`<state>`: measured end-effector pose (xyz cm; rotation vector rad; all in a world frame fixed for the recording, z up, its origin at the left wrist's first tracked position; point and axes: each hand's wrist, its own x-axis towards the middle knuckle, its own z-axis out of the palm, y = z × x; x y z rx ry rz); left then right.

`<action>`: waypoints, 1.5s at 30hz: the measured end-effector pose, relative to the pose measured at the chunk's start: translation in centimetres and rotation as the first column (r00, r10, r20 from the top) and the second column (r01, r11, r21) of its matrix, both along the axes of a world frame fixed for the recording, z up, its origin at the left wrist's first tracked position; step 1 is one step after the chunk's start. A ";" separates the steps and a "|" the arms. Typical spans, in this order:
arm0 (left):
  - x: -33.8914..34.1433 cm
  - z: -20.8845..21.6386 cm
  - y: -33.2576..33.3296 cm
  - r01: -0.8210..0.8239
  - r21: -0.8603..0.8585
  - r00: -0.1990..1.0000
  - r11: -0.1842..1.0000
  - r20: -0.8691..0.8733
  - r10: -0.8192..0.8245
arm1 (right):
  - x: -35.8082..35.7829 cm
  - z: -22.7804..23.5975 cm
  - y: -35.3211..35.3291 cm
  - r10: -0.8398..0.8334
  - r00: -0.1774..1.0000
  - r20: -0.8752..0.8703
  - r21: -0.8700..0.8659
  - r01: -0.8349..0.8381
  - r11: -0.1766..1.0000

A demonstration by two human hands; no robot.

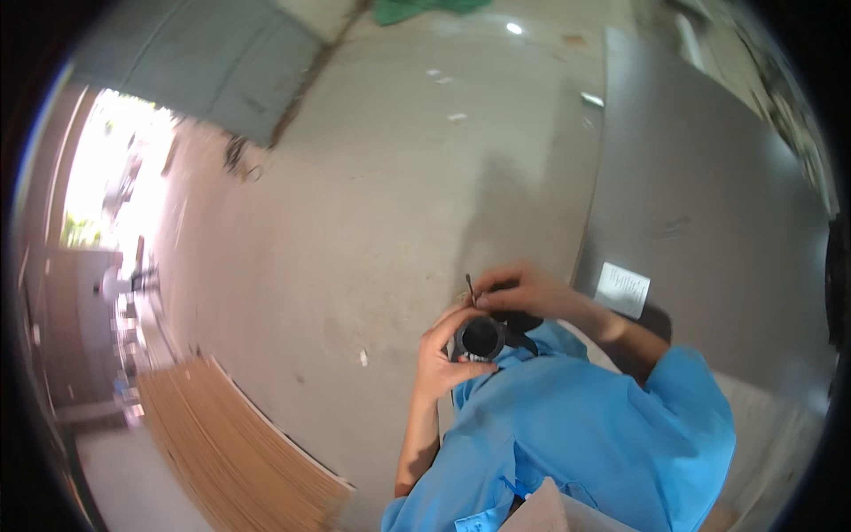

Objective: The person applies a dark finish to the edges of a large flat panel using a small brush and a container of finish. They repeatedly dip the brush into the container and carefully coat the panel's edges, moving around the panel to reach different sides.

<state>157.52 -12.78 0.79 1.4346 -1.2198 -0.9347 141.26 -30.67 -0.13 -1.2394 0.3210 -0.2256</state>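
Observation:
My left hand (439, 359) is wrapped round a black cylindrical tool (481, 337), close in front of my body. The tool's round, dark open end faces up, and its exact kind cannot be made out. A thin, dark, pin-like metal piece (470, 285) rises at the fingertips of my right hand (521, 288), just beyond the cylinder. Thumb and fingers of that hand are pinched at its lower end. Behind the cylinder, a darker part of the tool is partly hidden by the right hand and the blue shirt.
To my right stands a large grey panel or tabletop (700, 204) with a white printed label (622, 289) on it. A stack of brown boards (226, 434) lies at the lower left. Cables (238, 158) lie on the concrete floor (372, 195) near a grey sheet (204, 58).

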 end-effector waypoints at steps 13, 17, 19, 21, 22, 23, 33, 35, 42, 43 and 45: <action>12.9 3.1 -28.1 0.815 0.148 0.572 0.561 -0.045 -0.819 | 4.2 1.5 -4.0 -1.000 -0.005 -0.023 0.105 0.994 -0.008; 11.1 2.2 -33.0 0.889 0.102 0.457 0.446 -0.120 -0.882 | 4.1 0.4 -4.0 -0.964 -0.259 -0.058 0.005 0.966 -0.260; 10.0 3.0 -34.6 0.942 0.105 0.332 0.318 -0.166 -0.929 | 4.4 0.5 -2.2 -0.922 -0.386 0.035 -0.190 0.903 -0.386; 8.7 3.5 -36.0 0.974 0.118 0.213 0.193 -0.196 -0.957 | 4.9 0.6 -0.2 -0.869 -0.495 0.016 -0.379 0.801 -0.464; 8.0 3.4 -36.5 0.985 0.114 0.152 0.130 -0.205 -0.967 | 5.3 0.3 0.8 -0.832 -0.548 0.091 -0.469 0.713 -0.521; 6.9 3.4 -36.9 0.991 0.110 0.092 0.070 -0.214 -0.973 | 5.7 0.2 1.7 -0.797 -0.596 0.102 -0.513 0.654 -0.555; 2.3 0.5 -41.4 0.911 0.077 -0.363 -0.404 -0.311 -0.878 | 14.5 -3.2 4.5 -0.488 -0.864 -0.123 -0.676 0.433 -0.596; 3.0 0.8 -42.4 0.904 0.008 -0.396 -0.426 -0.353 -0.847 | 16.0 -3.7 2.6 -0.431 -0.891 -0.141 -0.658 0.410 -0.632; 6.0 -1.3 -45.9 0.920 0.063 -0.342 -0.387 -0.354 -0.871 | 17.2 -8.2 -1.4 -0.212 -0.957 -0.199 -0.467 0.283 -0.838; 6.0 -1.4 -46.5 0.922 0.040 -0.350 -0.385 -0.340 -0.873 | 17.2 -8.8 -1.9 -0.191 -0.963 -0.189 -0.466 0.259 -0.846; 5.8 -1.4 -47.9 0.923 -0.020 -0.371 -0.384 -0.304 -0.877 | 16.8 -9.7 -3.3 -0.194 -0.958 -0.212 -0.416 0.268 -0.869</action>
